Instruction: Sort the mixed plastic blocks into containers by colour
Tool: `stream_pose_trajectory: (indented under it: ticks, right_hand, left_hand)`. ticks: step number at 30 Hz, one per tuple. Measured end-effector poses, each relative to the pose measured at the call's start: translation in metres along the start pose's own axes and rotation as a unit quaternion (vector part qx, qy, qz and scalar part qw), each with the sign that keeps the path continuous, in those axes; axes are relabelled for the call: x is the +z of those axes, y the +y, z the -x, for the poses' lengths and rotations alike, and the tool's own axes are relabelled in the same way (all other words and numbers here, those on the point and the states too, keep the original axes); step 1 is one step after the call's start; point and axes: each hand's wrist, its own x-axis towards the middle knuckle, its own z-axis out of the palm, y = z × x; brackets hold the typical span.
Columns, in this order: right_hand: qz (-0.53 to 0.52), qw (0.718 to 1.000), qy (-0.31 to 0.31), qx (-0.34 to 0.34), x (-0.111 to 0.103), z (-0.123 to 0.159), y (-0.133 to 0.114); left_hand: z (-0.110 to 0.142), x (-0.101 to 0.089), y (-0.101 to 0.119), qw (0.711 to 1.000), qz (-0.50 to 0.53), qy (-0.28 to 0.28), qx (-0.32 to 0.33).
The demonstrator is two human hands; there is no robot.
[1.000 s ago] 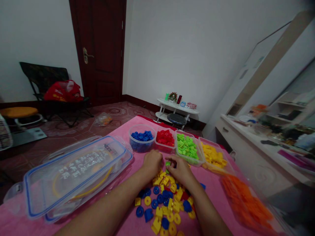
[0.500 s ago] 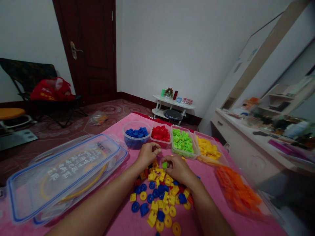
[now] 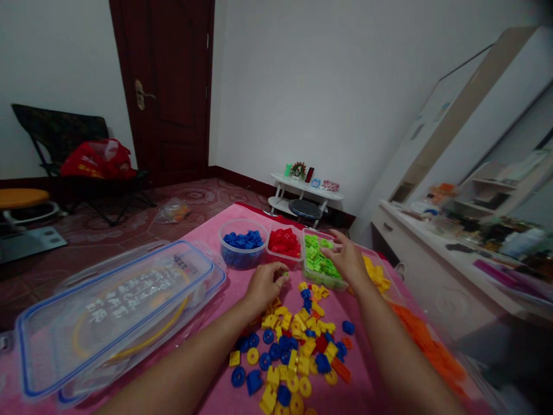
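Note:
My left hand (image 3: 265, 286) hovers over the far end of a loose heap of plastic building blocks (image 3: 298, 346). Its thumb and fingers pinch a small green block (image 3: 286, 274), mostly covered by the fingertips. My right hand (image 3: 347, 258) is above the right side of a clear box of green blocks (image 3: 318, 256), fingers apart with nothing seen between them. Yellow and blue pieces, some of them rings, make up most of the heap, along with a few red and orange ones.
Beyond the heap stand a round tub of blue blocks (image 3: 243, 241) and a box of red blocks (image 3: 284, 242). Yellow blocks (image 3: 377, 275) and orange blocks (image 3: 427, 343) fill boxes on the right. Clear lids with blue rims (image 3: 116, 317) lie stacked at left on the pink cloth.
My right hand has gone from the heap up and right to the green box, and the green block it held has left its fingers. My left hand stays near the heap, still pinching.

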Motion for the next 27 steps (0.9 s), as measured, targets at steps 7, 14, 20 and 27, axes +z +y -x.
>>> stream_pose_trajectory:
  ticks: [7, 14, 20, 27]
  right_hand:
    - [-0.167, 0.961, -0.218, -0.038, 0.033, 0.058, -0.029]
    - [-0.176, 0.955, -0.238, -0.022, 0.04, 0.066, -0.02]
    - [-0.038, 0.999, 0.016, -0.008, 0.006, 0.032, 0.008]
    - [-0.02, 0.997, -0.063, -0.038, 0.03, 0.065, 0.005]
  left_hand:
    - [-0.004, 0.002, 0.006, 0.981, 0.189, -0.004, -0.048]
    - [0.0, 0.006, 0.008, 0.979, 0.185, -0.057, -0.059]
    - [-0.004, -0.024, 0.02, 0.991, -0.13, 0.012, -0.025]
    - [-0.007, -0.047, 0.029, 0.921, -0.373, -0.068, -0.086]
